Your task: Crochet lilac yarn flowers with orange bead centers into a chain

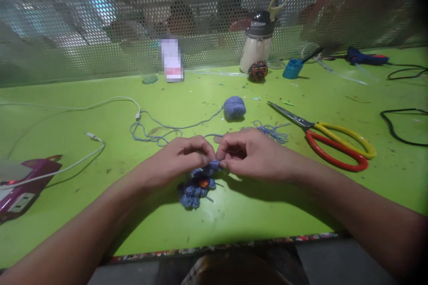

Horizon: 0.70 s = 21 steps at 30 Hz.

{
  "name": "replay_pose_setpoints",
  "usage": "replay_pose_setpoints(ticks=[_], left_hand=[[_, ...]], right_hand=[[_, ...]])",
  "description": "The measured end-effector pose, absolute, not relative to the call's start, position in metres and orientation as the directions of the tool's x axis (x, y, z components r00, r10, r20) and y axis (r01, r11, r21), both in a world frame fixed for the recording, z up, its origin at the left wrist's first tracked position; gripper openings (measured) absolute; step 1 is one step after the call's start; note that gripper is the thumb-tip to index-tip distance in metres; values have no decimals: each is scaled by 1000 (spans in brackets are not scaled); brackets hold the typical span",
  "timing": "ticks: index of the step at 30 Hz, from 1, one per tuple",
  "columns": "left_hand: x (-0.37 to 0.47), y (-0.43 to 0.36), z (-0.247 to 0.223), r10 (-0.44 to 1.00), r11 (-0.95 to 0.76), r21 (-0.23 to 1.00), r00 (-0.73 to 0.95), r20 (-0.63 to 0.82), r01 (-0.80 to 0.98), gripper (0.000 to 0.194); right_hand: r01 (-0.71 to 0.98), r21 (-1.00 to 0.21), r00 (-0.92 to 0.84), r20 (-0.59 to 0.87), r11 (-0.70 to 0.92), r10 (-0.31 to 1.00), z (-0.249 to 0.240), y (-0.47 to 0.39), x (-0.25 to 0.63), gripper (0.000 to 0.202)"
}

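A small blue-purple crocheted piece [192,191] of puffy petals, with an orange spot in it, hangs below my fingers over the green table. My left hand [185,158] pinches its upper edge between thumb and fingers. Close against it, my right hand [249,153] also pinches at the top of the piece, thumb and forefinger together. Short yarn tails stick out at its right side. Beyond my hands lies a ball of purple yarn [234,108], its strand looping left and back toward my fingers. A loose bundle of the same yarn [272,131] sits behind my right hand.
Scissors [310,127] with red and yellow handles lie to the right. A bottle [257,44], a dark multicoloured yarn ball [257,71] and a blue pot [293,69] stand near the perforated screen [207,13]. At left are a purple power strip [30,182] and white cables.
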<state>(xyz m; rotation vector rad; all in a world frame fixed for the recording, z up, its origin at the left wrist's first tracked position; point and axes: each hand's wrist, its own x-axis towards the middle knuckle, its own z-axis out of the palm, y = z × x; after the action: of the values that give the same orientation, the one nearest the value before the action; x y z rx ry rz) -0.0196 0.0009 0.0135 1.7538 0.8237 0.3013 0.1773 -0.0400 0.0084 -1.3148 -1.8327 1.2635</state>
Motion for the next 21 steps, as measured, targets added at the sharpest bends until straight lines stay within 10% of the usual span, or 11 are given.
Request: replay_pose_setpoints(ticks=[21], left_hand=[[-18, 6, 6, 619, -11, 936, 737, -271, 353, 2]], right_hand=[[310, -949, -413, -186, -54, 892, 7, -40, 179, 1]])
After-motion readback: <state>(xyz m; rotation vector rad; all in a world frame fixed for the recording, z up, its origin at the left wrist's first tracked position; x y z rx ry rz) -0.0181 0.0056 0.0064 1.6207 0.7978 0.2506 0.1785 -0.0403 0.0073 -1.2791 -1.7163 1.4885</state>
